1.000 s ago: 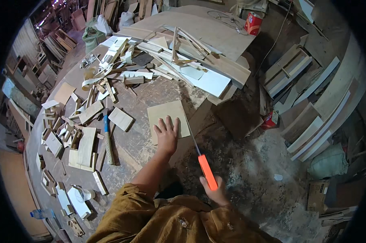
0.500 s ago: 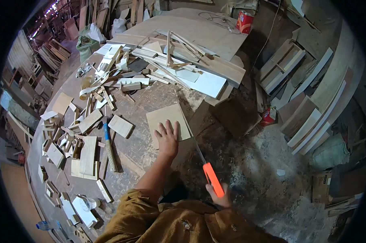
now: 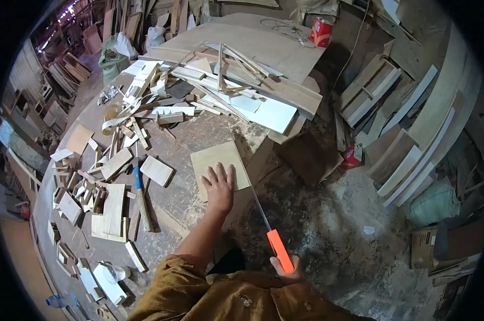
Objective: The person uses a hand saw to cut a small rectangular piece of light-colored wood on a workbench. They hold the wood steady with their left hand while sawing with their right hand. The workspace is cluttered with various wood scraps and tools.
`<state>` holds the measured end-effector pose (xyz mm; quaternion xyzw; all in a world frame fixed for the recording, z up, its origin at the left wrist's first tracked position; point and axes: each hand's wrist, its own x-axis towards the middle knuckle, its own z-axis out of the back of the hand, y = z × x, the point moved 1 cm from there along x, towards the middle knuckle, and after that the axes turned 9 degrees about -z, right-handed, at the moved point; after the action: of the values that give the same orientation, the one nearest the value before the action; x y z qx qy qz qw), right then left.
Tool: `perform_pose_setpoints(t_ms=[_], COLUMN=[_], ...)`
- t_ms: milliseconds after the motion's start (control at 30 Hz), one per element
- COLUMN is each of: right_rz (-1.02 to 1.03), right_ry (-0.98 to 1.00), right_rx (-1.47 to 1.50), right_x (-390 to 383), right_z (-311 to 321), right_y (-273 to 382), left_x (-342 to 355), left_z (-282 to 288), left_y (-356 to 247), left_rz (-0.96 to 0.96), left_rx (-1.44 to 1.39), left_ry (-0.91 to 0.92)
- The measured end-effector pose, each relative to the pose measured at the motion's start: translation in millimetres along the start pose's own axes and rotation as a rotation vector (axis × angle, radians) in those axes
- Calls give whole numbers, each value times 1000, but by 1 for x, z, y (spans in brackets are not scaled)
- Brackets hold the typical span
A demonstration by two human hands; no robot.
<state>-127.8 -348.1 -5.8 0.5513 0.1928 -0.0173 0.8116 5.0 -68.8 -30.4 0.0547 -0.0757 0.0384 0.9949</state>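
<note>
My left hand [image 3: 219, 187] lies flat with fingers spread on a square pale wooden board [image 3: 205, 159] at the table's edge. Closed around the orange handle of a handsaw [image 3: 277, 247] is my right hand [image 3: 290, 272], low in the view and close to my body. The saw's thin blade runs up from the handle to the board's right edge and touches it near the lower right corner. How far the blade reaches along the board is hard to make out. Left of the board are a loose wooden block [image 3: 157, 171] and a hammer [image 3: 143, 198] with a blue band.
Several wood offcuts [image 3: 115, 209] cover the table's left side. Long strips and a white panel [image 3: 275, 115] lie across the back. A red can [image 3: 320, 33] stands at the far edge. Curved boards [image 3: 399, 152] lean on the right, beyond the stained floor [image 3: 354, 230].
My right hand has drawn the saw back toward my body, and more blade shows below the board. My left hand stays pressed on the board. The whole view has shifted slightly.
</note>
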Motion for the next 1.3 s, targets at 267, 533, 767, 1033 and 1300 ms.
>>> perform_pose_setpoints(t_ms=[267, 533, 767, 1033, 1300], right_rz=[409, 262, 406, 328, 339], right_ry=[9, 35, 3, 21, 33], right_rx=[6, 89, 13, 82, 27], right_x=[131, 34, 131, 67, 120], right_z=[-48, -16, -44, -28, -33], right_y=[77, 1, 69, 27, 59], left_x=[2, 4, 1, 1, 2], left_z=[14, -3, 11, 6, 12], left_y=[-6, 0, -5, -2, -7], left_rz=[13, 7, -3, 11, -4], left_rx=[-2, 37, -16, -16, 7], left_ry=[36, -41, 20, -1, -31])
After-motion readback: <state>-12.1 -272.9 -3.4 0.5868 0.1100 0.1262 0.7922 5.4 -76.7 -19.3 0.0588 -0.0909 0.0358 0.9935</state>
